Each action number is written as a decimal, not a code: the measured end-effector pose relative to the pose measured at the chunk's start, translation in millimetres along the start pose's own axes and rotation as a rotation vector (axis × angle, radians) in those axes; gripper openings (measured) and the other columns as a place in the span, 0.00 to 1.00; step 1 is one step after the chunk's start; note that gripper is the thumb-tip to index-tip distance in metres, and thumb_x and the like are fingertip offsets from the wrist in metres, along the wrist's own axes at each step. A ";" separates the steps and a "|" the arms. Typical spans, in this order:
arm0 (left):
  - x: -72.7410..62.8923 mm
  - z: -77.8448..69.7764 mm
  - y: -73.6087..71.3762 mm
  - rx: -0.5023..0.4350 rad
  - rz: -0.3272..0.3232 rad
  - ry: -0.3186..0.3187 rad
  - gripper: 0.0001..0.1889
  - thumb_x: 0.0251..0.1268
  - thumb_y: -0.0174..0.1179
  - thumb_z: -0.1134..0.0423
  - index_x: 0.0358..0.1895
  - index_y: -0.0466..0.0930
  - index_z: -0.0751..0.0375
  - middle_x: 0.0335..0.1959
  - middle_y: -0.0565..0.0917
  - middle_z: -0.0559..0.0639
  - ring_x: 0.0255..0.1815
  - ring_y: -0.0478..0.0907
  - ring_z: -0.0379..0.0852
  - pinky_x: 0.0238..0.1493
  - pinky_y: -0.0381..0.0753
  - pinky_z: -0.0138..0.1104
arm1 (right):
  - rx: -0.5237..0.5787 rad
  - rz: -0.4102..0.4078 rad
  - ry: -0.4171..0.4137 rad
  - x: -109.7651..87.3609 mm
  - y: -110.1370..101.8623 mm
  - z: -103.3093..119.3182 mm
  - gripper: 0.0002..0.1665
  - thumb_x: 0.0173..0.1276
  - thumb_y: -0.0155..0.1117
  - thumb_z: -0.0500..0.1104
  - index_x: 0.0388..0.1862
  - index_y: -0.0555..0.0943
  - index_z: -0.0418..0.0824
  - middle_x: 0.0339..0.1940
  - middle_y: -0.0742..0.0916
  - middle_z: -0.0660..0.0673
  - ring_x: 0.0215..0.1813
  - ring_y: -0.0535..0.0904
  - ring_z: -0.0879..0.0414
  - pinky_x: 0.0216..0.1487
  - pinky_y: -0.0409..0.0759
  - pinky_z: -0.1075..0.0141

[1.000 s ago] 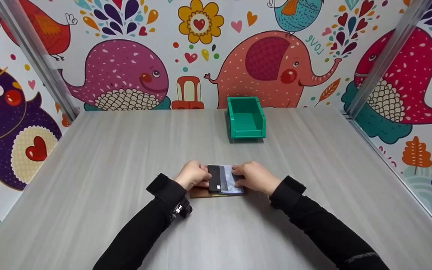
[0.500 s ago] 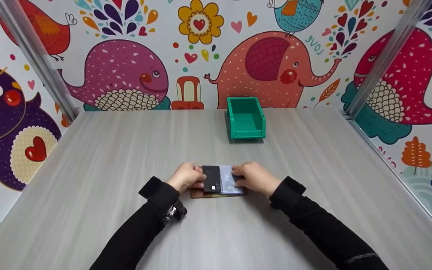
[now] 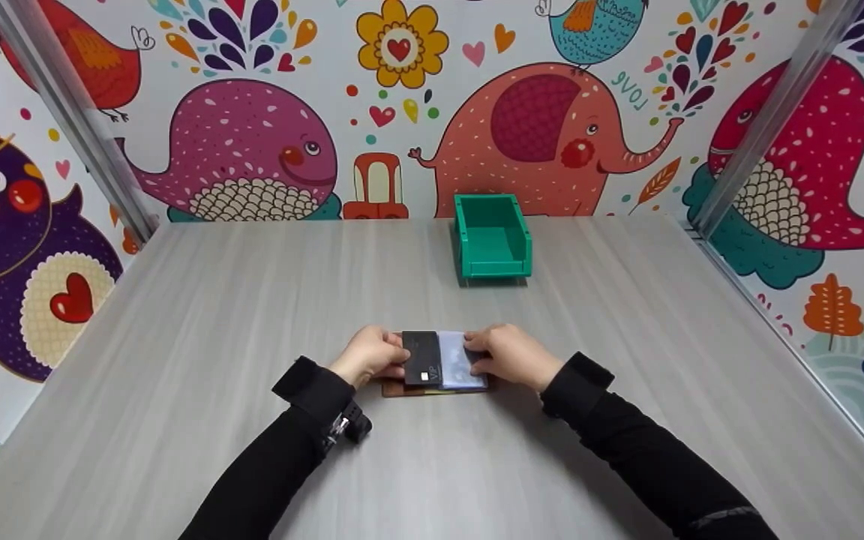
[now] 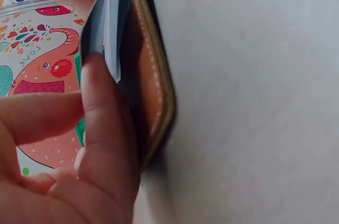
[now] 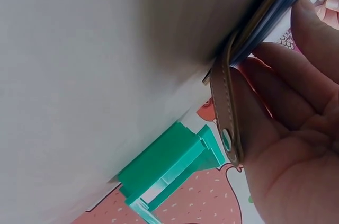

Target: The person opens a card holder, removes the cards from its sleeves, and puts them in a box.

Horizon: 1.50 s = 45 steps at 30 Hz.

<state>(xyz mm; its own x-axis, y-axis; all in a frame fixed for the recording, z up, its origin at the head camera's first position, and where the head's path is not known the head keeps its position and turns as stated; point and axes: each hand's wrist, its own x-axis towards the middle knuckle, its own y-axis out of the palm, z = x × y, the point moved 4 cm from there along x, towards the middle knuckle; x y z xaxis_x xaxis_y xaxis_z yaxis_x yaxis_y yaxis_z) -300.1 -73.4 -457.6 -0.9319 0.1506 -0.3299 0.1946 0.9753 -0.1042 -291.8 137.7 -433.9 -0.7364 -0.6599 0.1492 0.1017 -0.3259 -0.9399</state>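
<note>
A brown leather card holder (image 4: 151, 83) with pale stitching lies open on the table before me, its brown edge low in the head view. My left hand (image 3: 367, 355) pinches a black card (image 3: 421, 352) with a chip and VIP lettering, over the holder's left half. Clear plastic sleeves (image 3: 452, 366) show beside the card. On the other side, my right hand (image 3: 514, 355) pinches the sleeves near their right edge. In the right wrist view a leather strap (image 5: 224, 107) with a metal snap hangs out beside the right fingers. How far the card sits inside a sleeve, I cannot tell.
A green plastic bin (image 3: 495, 255) stands at the back of the table (image 3: 267, 300), a little right of centre, its low front facing me. Patterned walls (image 3: 387, 112) close off the back and both sides.
My left hand has moved slightly left with the black card, showing more of its lettering and of the clear sleeve. The right hand has stayed in place.
</note>
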 end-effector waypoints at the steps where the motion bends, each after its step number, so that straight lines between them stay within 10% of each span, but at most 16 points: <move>1: -0.1 0.1 -0.3 0.001 -0.003 -0.001 0.05 0.59 0.55 0.83 0.33 0.72 0.72 0.27 0.73 0.54 0.15 0.73 0.39 0.18 0.77 0.25 | 0.004 0.000 0.000 0.2 -0.1 -0.2 0.22 0.58 0.75 0.36 0.51 0.84 0.29 0.53 0.85 0.34 0.53 0.83 0.43 0.52 0.80 0.54; 29: -5.1 -7.1 -0.5 -0.042 -0.010 0.003 0.05 0.59 0.56 0.82 0.38 0.74 0.76 0.28 0.74 0.55 0.15 0.73 0.38 0.19 0.77 0.25 | 0.061 -0.008 0.007 -0.8 -4.9 -8.7 0.20 0.60 0.74 0.37 0.50 0.84 0.29 0.51 0.86 0.35 0.52 0.83 0.44 0.53 0.80 0.54; 45: -11.0 -31.6 16.3 -0.012 0.020 0.078 0.05 0.59 0.58 0.81 0.38 0.77 0.80 0.30 0.77 0.56 0.20 0.77 0.42 0.24 0.80 0.27 | 0.676 -0.065 0.436 1.8 -20.0 -8.9 0.18 0.73 0.62 0.43 0.53 0.80 0.30 0.41 0.87 0.41 0.43 0.84 0.48 0.47 0.83 0.54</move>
<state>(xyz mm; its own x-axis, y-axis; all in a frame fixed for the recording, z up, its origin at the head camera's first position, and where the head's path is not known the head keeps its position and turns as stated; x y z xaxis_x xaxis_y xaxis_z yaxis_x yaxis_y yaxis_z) -296.3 -54.1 -426.0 -0.9491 0.1816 -0.2574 0.2099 0.9738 -0.0870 -301.2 149.1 -417.6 -0.9351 -0.3479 -0.0675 0.3300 -0.7856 -0.5233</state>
